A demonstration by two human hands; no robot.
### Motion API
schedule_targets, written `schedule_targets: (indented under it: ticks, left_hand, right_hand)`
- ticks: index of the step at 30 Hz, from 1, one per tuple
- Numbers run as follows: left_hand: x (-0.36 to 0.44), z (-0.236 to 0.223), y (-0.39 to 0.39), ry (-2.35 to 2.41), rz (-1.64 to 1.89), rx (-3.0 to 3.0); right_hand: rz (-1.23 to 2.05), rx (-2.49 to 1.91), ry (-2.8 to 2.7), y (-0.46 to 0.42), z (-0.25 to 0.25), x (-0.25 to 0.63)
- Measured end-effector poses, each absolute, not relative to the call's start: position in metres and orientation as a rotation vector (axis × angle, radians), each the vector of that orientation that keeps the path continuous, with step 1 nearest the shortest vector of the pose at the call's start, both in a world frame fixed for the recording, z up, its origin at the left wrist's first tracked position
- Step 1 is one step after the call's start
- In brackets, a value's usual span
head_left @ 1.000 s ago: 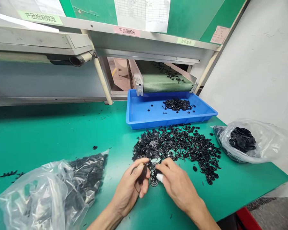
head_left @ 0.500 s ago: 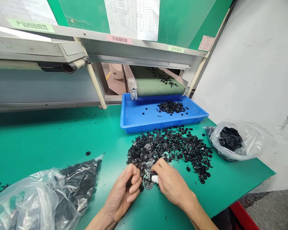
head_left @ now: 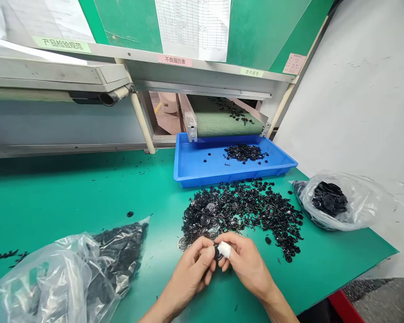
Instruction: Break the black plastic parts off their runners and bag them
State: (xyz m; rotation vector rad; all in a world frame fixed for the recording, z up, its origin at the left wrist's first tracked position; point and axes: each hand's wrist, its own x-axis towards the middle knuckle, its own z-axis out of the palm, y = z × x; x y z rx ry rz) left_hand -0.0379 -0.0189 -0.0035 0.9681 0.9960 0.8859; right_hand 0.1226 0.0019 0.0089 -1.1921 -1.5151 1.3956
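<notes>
Between my two hands is a small black plastic disc, just in front of a pile of parts. My left hand pinches its left side, the other fingers curled; whether more pieces lie inside them is hidden. On the disc's right edge, my right hand closes thumb and fingers; its thumb has a white wrap. Black round discs and small stemmed parts make up the loose pile on the green table. Larger discs lie at the pile's left side, nearest my hands.
A blue tray holding black parts stands below the end of a green conveyor belt. Clear plastic bags of black parts lie at left and right. A white wall borders the right side.
My hands have come together at the disc; the right hand has left the pile's front edge. The view has shifted slightly, so the surroundings appear farther right.
</notes>
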Motion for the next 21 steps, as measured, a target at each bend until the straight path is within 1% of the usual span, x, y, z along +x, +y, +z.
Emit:
schedule_targets:
  ticks: [4,8,11,15,21]
  left_hand:
    - [-0.04,-0.003,-0.019,0.997,0.9,0.921]
    - [-0.042,-0.002,-0.018,0.937,0.901,0.879]
    - [-0.043,0.0,-0.018,0.941,0.867,0.886]
    - [-0.042,0.004,-0.017,0.969,0.841,0.878]
    - [-0.042,0.0,-0.017,0.968,0.903,0.847]
  right_hand:
    - [1.309,-1.112,-1.725,-0.005,0.014,0.122]
    - [1.254,-1.206,-1.732,-0.01,0.015,0.119]
    - [1.152,-1.256,-1.74,-0.012,0.015,0.117]
    - [0.994,-1.196,-1.857,-0.016,0.02,0.117]
    - [0.81,-1.261,-1.964,-0.023,0.024,0.113]
